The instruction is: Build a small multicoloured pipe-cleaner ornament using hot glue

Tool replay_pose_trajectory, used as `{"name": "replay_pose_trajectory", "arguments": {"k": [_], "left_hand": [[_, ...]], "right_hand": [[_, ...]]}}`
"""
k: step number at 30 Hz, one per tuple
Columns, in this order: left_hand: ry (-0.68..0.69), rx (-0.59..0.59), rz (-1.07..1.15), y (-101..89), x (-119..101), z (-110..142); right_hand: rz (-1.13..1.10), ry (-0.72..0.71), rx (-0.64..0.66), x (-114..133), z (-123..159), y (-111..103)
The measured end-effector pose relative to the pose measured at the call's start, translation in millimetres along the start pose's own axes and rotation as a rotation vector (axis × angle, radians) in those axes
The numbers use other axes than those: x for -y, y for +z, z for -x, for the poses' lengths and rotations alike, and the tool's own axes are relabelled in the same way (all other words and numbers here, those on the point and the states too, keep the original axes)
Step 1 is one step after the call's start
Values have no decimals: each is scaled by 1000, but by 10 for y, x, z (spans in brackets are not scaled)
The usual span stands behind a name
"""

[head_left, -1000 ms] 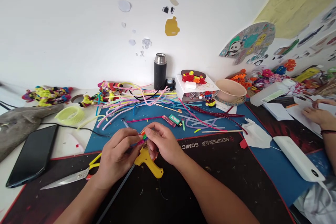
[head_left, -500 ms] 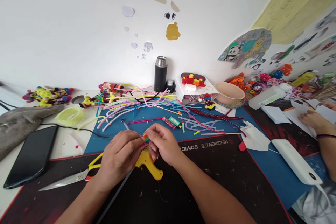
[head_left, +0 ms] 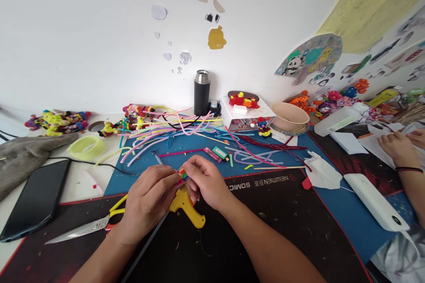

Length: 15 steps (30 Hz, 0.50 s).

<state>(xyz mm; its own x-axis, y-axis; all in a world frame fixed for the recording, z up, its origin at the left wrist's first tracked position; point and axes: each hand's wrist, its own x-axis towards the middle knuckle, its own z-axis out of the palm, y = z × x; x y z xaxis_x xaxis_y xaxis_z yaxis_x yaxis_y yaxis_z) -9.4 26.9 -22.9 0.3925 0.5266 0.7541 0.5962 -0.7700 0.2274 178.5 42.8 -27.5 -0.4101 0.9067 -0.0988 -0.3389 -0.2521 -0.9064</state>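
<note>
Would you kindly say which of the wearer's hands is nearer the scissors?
Left. The left hand is just right of the scissors; the right hand is farther right, beyond the left one.

White wall (head_left: 99,35) with stuck-on shapes (head_left: 217,39)

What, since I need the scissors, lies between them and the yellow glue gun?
The head view shows the left hand, then a grey rod near the gun.

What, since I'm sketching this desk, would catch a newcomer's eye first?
Probably the left hand and right hand, low centre, holding a small colourful piece near a yellow glue gun. Beyond them sprawl pastel strands; a black flask stands upright by the white wall.
</note>
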Motion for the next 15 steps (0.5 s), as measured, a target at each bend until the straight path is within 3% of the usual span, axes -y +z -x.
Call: {"name": "replay_pose_trajectory", "arguments": {"k": [15], "left_hand": [[-24,-1,7,30,12,16]], "right_hand": [[2,8,-18,10,-17,11]]}}
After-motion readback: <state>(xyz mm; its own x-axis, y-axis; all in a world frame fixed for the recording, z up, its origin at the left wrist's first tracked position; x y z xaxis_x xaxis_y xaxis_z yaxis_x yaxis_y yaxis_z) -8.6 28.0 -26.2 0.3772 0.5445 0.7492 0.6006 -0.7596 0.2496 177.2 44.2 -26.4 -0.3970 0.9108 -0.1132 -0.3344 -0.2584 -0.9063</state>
